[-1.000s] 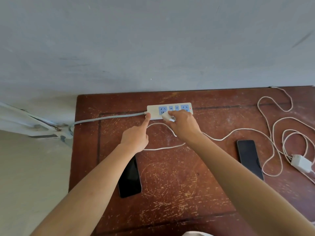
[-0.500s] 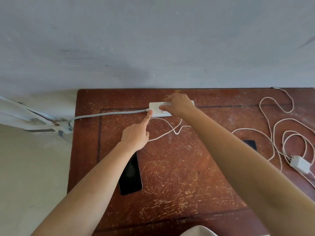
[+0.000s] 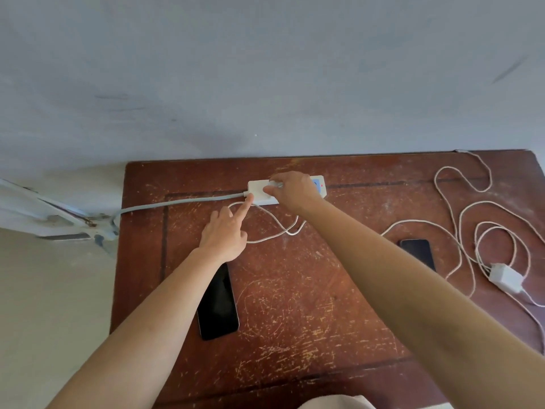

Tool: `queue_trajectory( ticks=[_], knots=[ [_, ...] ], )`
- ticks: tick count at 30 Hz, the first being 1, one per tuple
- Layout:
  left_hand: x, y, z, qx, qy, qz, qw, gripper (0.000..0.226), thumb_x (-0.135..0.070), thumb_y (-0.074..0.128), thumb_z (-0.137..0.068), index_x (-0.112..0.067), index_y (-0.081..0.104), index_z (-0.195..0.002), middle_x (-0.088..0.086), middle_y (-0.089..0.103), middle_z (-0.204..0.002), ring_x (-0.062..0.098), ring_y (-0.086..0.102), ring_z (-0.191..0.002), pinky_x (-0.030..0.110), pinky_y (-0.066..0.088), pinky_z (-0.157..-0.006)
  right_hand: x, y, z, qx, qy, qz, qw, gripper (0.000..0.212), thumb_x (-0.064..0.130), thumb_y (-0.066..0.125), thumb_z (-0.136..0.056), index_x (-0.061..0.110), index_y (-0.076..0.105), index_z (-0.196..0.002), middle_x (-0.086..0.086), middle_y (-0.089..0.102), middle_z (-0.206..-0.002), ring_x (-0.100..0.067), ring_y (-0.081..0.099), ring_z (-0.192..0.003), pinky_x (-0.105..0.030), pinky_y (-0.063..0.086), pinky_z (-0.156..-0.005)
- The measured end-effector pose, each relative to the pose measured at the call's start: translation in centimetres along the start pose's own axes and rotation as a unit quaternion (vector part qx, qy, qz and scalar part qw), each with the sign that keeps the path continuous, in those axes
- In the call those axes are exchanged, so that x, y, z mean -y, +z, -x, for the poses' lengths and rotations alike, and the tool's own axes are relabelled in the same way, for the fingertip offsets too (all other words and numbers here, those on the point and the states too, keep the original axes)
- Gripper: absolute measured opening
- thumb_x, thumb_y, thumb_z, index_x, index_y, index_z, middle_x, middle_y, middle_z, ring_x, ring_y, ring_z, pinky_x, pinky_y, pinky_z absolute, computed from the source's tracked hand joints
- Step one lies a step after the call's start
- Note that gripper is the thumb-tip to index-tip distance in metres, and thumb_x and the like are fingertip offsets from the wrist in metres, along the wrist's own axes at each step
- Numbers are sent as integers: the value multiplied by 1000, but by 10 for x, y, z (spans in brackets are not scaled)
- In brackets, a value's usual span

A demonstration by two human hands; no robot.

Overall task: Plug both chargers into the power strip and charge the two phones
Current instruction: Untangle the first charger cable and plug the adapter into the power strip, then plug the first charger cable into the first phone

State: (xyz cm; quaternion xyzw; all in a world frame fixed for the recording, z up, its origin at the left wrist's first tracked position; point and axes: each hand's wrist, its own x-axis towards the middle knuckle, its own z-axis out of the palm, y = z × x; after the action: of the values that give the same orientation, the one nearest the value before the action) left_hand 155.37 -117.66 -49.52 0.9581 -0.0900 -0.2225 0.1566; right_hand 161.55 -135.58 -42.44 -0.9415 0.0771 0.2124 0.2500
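A white power strip point(image 3: 256, 188) lies near the far edge of the brown wooden table point(image 3: 295, 305), its red light lit at the right end. My right hand point(image 3: 290, 190) rests on top of it, gripping a white charger plug point(image 3: 274, 184) pressed onto the strip. My left hand point(image 3: 227, 231) points one finger against the strip's left end. A thin white cable point(image 3: 277, 231) loops below the strip. One black phone point(image 3: 218, 302) lies under my left forearm. A second black phone point(image 3: 418, 252) is partly hidden by my right arm. Another white charger point(image 3: 505, 277) sits at the right.
The strip's grey cord point(image 3: 177, 203) runs left off the table toward a white fitting point(image 3: 59, 222) on the floor. Loose white cable coils point(image 3: 486, 225) cover the table's right side. A grey wall stands right behind the table.
My right hand moved up from the strip's front edge onto its top, carrying the charger plug over the sockets. The cable loop followed. My left finger stayed at the strip's left end.
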Motion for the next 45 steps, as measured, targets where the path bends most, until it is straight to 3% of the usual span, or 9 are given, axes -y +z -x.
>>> queue_trajectory(
  ticks=[3, 6, 10, 14, 22, 30, 34, 41, 45],
  knots=[
    [-5, -14, 6, 36, 0, 6, 999, 74, -33, 43, -102, -42, -5, -157, 14, 46, -137, 34, 50, -116, 45, 46, -94, -6, -5, 13, -12, 14, 10, 1000, 59, 58, 59, -92, 28, 54, -142, -4, 60, -141, -25, 57, -125, -38, 48, -90],
    [-11, -26, 24, 3, 2, -24, 1000, 62, -42, 37, -103, -30, 13, -158, 11, 46, -146, 33, 55, -120, 47, 51, -95, -25, -8, 41, -64, 42, -44, 996, 78, 72, 45, -89, 28, 36, -153, -11, 47, -150, -32, 52, -132, -47, 46, -99],
    [-28, -25, 58, -105, 41, -105, 988, 53, -41, 40, -102, -18, 40, -150, 10, 50, -148, 32, 49, -131, 50, 46, -102, -75, -6, 92, -123, 67, -40, 989, 64, 61, 39, -98, 24, 39, -149, -12, 51, -144, -34, 56, -125, -48, 50, -92],
    [-63, -11, 72, -116, 128, -81, 982, 51, -41, 44, -101, -17, 48, -146, 14, 48, -150, 32, 45, -138, 53, 40, -108, -141, -1, 150, -129, 124, -20, 984, 58, 53, 46, -100, 21, 42, -148, -11, 50, -145, -33, 55, -124, -44, 51, -90],
    [-169, 35, 76, -41, 269, -79, 959, 53, -39, 42, -102, -18, 39, -151, 13, 36, -158, 28, 31, -147, 48, 30, -115, -253, -3, 243, -183, 248, -71, 949, 56, 44, 53, -96, 25, 42, -148, -5, 48, -145, -29, 55, -124, -44, 50, -89],
    [-254, 66, 55, 11, 261, -95, 961, 59, -42, 43, -102, -19, 30, -154, 13, 20, -165, 29, 20, -152, 49, 27, -118, -329, -22, 239, -275, 294, -147, 904, 47, 40, 53, -97, 22, 49, -141, -9, 46, -139, -30, 52, -124, -43, 46, -94],
    [-304, 76, 20, 23, 232, -108, 966, 61, -43, 44, -101, -19, 27, -155, 12, 19, -166, 29, 18, -152, 49, 27, -118, -373, -50, 207, -291, 268, -164, 904, 46, 39, 52, -99, 19, 49, -141, -12, 45, -144, -33, 41, -133, -47, 36, -107],
    [-372, 86, -56, 14, 181, -114, 977, 57, -42, 37, -104, -16, 30, -154, 12, 22, -165, 31, 17, -152, 54, 25, -119, -432, -100, 146, -238, 131, -142, 952, 38, 30, 51, -102, 15, 56, -137, -9, 52, -137, -28, 53, -124, -37, 46, -97],
    [-401, 89, -95, 13, 171, -128, 977, 61, -43, 37, -104, -15, 24, -156, 13, 20, -166, 32, 16, -153, 54, 23, -120, -448, -122, 107, -249, 77, -95, 961, 41, 21, 52, -100, 11, 54, -140, -13, 50, -141, -33, 49, -128, -42, 44, -102]
  ],
)
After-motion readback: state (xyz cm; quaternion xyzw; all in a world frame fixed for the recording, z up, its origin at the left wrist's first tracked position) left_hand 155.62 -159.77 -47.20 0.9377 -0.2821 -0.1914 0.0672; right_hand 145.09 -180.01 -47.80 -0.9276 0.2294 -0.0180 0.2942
